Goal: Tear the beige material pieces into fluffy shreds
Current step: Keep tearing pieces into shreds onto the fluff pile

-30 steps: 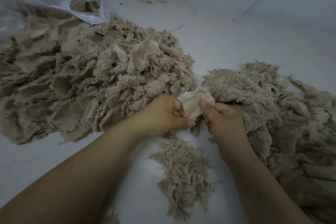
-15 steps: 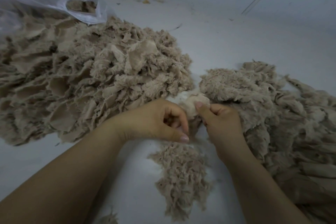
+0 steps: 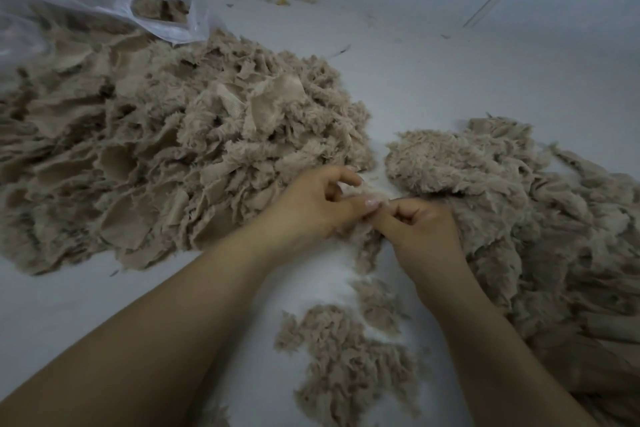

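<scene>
Left hand [image 3: 311, 204] and right hand [image 3: 420, 229] pinch a beige piece [image 3: 372, 196] between two heaps

Two hands [image 3: 367, 215] pinching a beige scrap [image 3: 372, 196], apparently mid-tear, big heaps [image 3: 173, 156] flanking

A pale floor [image 3: 433, 87] carries 3 beige heaps: large pile [image 3: 156, 156], right pile [image 3: 519, 201], small shreds [image 3: 346, 367], plus a plastic bag [image 3: 104, 0].
</scene>
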Tool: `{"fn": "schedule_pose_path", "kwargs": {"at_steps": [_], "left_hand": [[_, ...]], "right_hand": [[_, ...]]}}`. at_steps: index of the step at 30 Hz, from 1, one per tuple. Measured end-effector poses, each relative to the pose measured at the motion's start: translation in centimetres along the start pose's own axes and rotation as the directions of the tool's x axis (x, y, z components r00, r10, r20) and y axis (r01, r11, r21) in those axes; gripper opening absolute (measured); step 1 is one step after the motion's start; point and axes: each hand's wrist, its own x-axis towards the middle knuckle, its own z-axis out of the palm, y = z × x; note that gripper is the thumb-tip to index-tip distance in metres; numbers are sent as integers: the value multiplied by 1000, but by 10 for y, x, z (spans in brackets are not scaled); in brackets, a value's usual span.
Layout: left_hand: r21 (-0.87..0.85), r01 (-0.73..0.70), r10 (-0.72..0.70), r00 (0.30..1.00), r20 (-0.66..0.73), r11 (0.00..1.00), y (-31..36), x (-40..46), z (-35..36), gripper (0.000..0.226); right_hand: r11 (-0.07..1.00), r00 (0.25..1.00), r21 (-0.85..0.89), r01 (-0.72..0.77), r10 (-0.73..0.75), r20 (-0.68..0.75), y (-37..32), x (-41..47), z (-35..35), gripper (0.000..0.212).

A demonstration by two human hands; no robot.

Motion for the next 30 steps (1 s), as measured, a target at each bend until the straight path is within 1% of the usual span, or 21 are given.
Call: {"fn": "schedule_pose_path", "kwargs": {"at_steps": [1,2,5,8,10,12,13,14,16,18,19,20,21,22,23,24,25,26,27,28,30], "left_hand": [[-30,-12,11,1000,-26,999,0,1,5,13],[-87,-5,-1,998,-67,996,-1,2,8,19],[-276,36,-84,983,-162,960,-2,4,10,51],[-352,60,-120,981,-152,934,-4,3,6,51],[-284,102,-114,993,-27,953,-2,1,-2,46],[-87,149,-136,981,136,985,-3,-1,-9,43],[-37,147,-139,976,165,989,-3,-2,-9,42],[-61,130,-120,982,144,990,-3,-2,-9,41],[-317,7,-26,998,-54,948,-3,0,-8,41],[-528,-230,53,943,-328,818,2,3,-13,28],[-568,-312,80,915,-396,761,4,6,-14,19],[-558,-337,85,900,-428,759,3,7,-13,24],[-506,-304,76,904,-421,807,0,8,-10,27],[-342,-224,75,914,-399,913,-4,7,-5,24],[-63,-134,105,934,-341,989,-9,8,-1,24],[258,-91,154,959,-237,962,-11,7,4,30],[490,-112,184,977,-102,864,-15,7,8,41],[618,-169,199,980,21,768,-15,8,11,51],[684,-217,210,973,94,697,-14,9,14,58],[733,-251,226,965,135,633,-13,10,16,55],[780,-285,274,950,151,557,-9,10,20,25]], "right_hand": [[1000,1000,-5,10,-10,10,0,0,0,53],[1000,1000,-13,12,-12,21,0,0,0,51],[999,1000,-31,-9,10,29,-1,0,0,49],[999,1000,-49,-9,10,12,-3,-1,0,52],[998,1000,-56,2,-2,-1,-3,-1,1,53],[998,1000,-61,-5,5,-2,-2,0,0,51],[998,1000,-67,-14,14,0,-1,0,1,49],[997,1000,-77,-22,22,-1,-1,-1,1,46],[995,998,-85,-52,50,-26,0,-1,0,41],[994,994,-40,-97,94,-62,1,0,-1,42],[994,991,-13,-110,109,-71,1,1,-1,41],[993,991,4,-114,114,-76,1,1,-1,41],[994,990,12,-112,113,-79,1,1,0,41],[994,990,16,-109,110,-84,1,1,1,41],[994,990,23,-107,109,-94,1,1,1,41],[994,989,35,-107,110,-102,0,1,2,42],[993,988,45,-106,110,-110,0,1,2,43],[993,987,48,-104,109,-116,0,2,2,44],[994,987,47,-103,108,-123,1,2,2,44],[994,986,45,-103,108,-128,2,2,2,43],[993,985,47,-104,110,-134,3,2,2,40]]}}
